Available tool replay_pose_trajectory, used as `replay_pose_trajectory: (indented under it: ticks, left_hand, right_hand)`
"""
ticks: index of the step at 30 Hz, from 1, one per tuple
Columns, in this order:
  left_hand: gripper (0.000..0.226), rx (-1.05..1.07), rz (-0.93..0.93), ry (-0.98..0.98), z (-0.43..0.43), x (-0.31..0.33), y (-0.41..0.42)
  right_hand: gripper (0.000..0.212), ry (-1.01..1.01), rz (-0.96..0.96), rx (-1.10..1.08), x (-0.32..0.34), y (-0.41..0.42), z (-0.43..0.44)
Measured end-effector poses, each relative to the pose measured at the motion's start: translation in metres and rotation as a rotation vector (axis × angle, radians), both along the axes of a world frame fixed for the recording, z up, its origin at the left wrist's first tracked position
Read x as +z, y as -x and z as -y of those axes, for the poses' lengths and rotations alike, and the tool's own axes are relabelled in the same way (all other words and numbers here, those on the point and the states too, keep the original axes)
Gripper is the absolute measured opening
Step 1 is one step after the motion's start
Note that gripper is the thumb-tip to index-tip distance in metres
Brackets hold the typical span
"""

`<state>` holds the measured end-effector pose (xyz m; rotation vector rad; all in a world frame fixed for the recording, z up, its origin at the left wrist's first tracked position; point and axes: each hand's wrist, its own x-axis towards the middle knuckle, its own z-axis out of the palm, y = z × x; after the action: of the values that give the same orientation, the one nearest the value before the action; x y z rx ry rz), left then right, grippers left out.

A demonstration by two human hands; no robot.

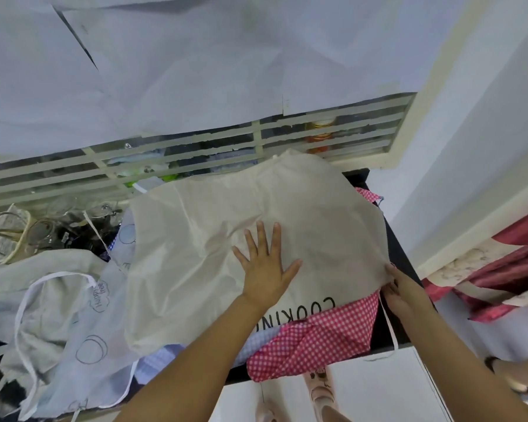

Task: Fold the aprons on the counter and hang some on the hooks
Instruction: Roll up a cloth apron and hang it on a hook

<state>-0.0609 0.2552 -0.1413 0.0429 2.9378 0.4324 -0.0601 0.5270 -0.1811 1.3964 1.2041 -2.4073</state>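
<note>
A beige apron [226,226] printed "COOKING" lies spread across the dark counter [400,260], covering most of it. My left hand [264,269] presses flat on its middle with the fingers spread. At the apron's right edge, my right hand [401,292] pinches the cloth near the counter's side. Under the beige apron lies a pink checked apron [317,336], whose corner hangs over the front edge. A pale blue apron [83,345] with drawn circles and white straps lies crumpled to the left.
A white louvred window [195,159] runs behind the counter, paper covering the wall above it. Scissors [3,233] and glassware lie at the back left. A white wall [485,147] and red cloth [500,284] stand to the right. White cabinet fronts [378,391] sit below.
</note>
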Motion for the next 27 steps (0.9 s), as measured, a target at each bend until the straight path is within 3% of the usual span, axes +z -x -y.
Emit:
replay_pose_trajectory:
  ticks: [1,3,6,10,16,21,22,25,27]
  left_hand:
    - [0.090,-0.008,0.007,0.006,-0.002,0.000,0.000]
    - [0.093,-0.011,0.027,0.006,-0.002,-0.003,0.000]
    - [0.098,-0.006,0.056,0.007,0.001,-0.009,0.002]
    - [0.100,-0.010,0.079,-0.023,0.003,-0.008,0.002]
    - [0.092,0.013,0.084,-0.079,0.005,-0.007,0.002]
    - [0.086,0.041,0.066,-0.162,0.009,-0.008,0.001]
    - [0.086,0.044,0.069,-0.179,0.009,-0.007,0.002]
    - [0.085,0.052,0.105,-0.225,0.010,-0.005,0.005]
    - [0.086,0.055,0.120,-0.224,0.010,-0.004,0.008]
  right_hand:
    - [0.005,0.061,0.026,-0.023,0.005,0.003,-0.001]
    - [0.005,0.078,0.045,-0.037,0.002,0.004,-0.005]
    - [0.005,-0.032,0.058,-0.069,-0.001,-0.002,-0.012]
    - [0.013,-0.064,0.100,0.128,0.004,-0.016,-0.008]
    - [0.031,0.122,0.124,0.156,0.009,-0.012,-0.010]
    - [0.028,0.378,0.115,0.042,0.019,0.000,-0.017]
    - [0.036,0.427,0.062,0.035,0.026,0.002,-0.018]
    - [0.093,0.383,-0.157,0.113,0.033,0.008,-0.026]
    - [0.105,0.239,-0.239,0.181,0.037,0.012,-0.034]
